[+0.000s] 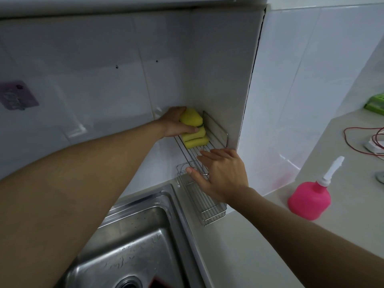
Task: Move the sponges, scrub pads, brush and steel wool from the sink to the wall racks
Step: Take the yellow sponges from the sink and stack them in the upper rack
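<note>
steel sink (145, 235) lies nearest. two wire racks (209, 206): left hand (174, 123) clasps the top of three soft yellow sponges (192, 119); right hand (220, 175) spread flat, empty.

White tiled walls (104, 59) meet in a corner; a pale table (259, 246) runs right — pink bottle (309, 201), red cable (357, 140) on it.

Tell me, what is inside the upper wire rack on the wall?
The upper rack holds three yellow sponges stacked at its far end; the left hand grips the top one. The near end looks bare, but the right hand covers part of it.
</note>
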Motion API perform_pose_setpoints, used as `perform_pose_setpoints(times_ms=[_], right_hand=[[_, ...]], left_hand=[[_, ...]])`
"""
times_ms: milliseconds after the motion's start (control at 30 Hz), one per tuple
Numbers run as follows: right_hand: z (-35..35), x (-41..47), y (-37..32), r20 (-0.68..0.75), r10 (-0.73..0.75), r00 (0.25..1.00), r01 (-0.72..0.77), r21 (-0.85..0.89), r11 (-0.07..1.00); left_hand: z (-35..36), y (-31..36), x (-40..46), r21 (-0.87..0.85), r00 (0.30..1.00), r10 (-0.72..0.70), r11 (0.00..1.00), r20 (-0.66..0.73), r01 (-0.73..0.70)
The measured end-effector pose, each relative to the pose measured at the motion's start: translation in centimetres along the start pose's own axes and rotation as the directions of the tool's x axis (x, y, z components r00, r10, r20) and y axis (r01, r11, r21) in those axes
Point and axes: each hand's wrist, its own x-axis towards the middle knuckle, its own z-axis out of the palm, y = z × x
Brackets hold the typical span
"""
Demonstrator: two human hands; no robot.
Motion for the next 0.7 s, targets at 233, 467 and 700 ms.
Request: perform_pose_setpoints(times_ms=[233,467,700], right_hand=[[-0.2,-0.1,-0.1,-0.005,0.005,1.000,-0.005,0.017,1.000],[-1.7,0.6,-0.4,0.159,0.009,0.987,-0.020,0.068,0.998],[-3.0,2.5,-2.8,0.249,-0.007,0.968,-0.030,0.146,0.989]], left_hand=[[0.3,0.0,-2.3,0.023,0.999,0.035,0.999,-0.001,-0.035],[0.5,-0.9,-7.0,0.065,0.993,0.092,0.994,-0.077,-0.087],[0.8,-5.3,-12.8,0.133,0.983,-0.079,0.986,-0.168,0.102]])
